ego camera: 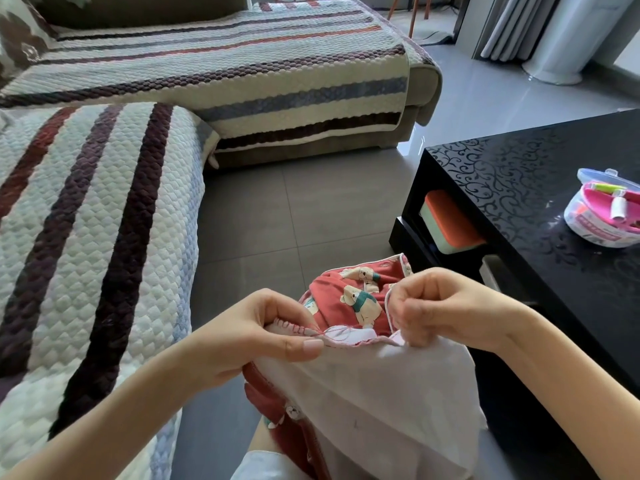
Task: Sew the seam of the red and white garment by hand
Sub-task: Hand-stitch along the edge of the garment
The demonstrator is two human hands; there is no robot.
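Observation:
The red and white garment hangs in front of me, its white lining toward me and red bear-print fabric behind. A red-stitched seam runs along its top edge between my hands. My left hand pinches the seam edge between thumb and fingers at the left. My right hand grips the edge at the right with curled fingers. A loop of red thread lies at the seam near my left thumb. No needle is visible.
A striped quilted sofa fills the left and back. A black coffee table stands at right, bearing an open round sewing kit with thread spools. An orange-lidded box sits on its lower shelf. Grey tiled floor lies between.

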